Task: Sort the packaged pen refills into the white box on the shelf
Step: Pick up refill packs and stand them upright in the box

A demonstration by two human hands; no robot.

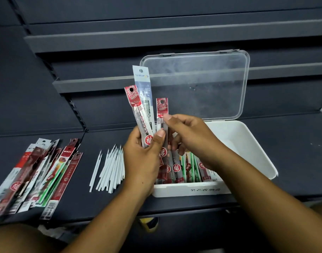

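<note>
The lower ends of three refill packets [138,114] are hidden inside the left hand [143,157]. The near left corner of the white box [247,143] is covered by that hand, and part of its contents by the right hand [189,136]. The pile of packets [37,176] is cut off at the left edge. The label on the box front is too blurred to be read. A yellow object [149,223] below the shelf [284,179] cannot be identified.

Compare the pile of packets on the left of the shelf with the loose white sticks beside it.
The packets are flat printed sleeves in red, white and green; the sticks are bare, thin and plain white. The packets overlap in a broad fan; the sticks form a narrower bundle, one lying apart. Both rest on the dark shelf, outside the white box.
</note>
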